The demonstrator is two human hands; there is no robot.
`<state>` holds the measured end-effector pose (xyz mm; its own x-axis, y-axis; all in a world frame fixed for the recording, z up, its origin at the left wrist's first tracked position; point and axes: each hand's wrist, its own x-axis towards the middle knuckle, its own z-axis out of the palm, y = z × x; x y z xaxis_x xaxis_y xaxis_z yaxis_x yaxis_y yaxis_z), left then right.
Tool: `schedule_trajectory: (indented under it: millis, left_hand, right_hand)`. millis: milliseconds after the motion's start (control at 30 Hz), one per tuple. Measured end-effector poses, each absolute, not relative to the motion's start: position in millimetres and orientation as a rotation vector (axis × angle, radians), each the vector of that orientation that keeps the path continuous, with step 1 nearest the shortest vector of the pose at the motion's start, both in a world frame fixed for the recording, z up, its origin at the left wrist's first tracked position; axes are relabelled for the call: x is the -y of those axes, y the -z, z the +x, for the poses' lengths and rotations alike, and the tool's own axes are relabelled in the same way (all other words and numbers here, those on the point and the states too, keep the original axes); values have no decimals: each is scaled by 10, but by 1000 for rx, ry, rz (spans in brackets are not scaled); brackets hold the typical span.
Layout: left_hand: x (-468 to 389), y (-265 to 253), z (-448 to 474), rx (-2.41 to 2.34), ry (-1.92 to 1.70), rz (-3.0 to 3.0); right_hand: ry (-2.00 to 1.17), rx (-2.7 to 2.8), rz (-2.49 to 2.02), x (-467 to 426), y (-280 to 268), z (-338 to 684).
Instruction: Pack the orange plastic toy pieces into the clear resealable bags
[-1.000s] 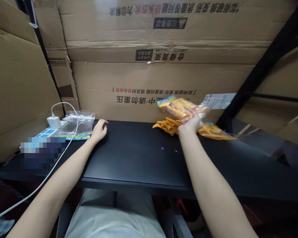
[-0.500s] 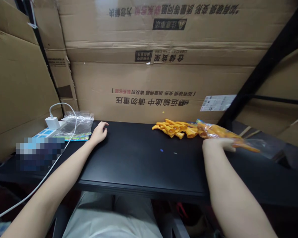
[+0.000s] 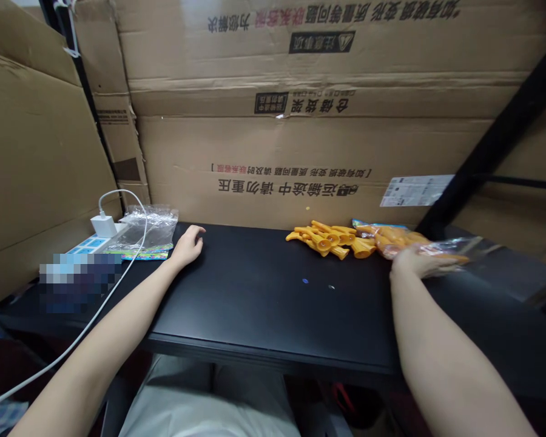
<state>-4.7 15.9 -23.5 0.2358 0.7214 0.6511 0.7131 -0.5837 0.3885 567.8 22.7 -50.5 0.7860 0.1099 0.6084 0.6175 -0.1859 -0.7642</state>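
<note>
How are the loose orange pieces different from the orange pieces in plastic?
The loose orange pieces are bare; the bagged orange pieces sit inside clear plastic. The right hand touches the bagged pieces' plastic, while no hand touches the loose ones. Both look orange.

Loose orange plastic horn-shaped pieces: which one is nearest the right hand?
The rightmost loose orange plastic horn-shaped piece, beside the orange pieces bagged in clear plastic at the right hand; the other loose pieces lie farther left.

Glossy plastic bag [image 3: 403, 235], smooth plastic horn-shaped pieces [image 3: 324, 238], matt cardboard [image 3: 273, 142], smooth tabletop [image 3: 264, 309]
</note>
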Motion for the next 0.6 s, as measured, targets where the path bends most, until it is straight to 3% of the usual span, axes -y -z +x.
schedule_trajectory:
  millis: [100,233,333,600]
  left_hand:
    - [-139,215,-35,-1442,-1285,2454]
    - [-119,189,-23,-1460,-1265,2438]
    - [-113,181,-18,-1452,-1272,2446]
    - [-124,197,-18,-1438,-1272,2453]
  right_hand:
    - [332,273,-1719,-91,411,5510]
    - [548,678,-1793,45,275,5232]
    - [544,957,-1904,74,263,5115]
    - [471,903,-2051,80,283,5185]
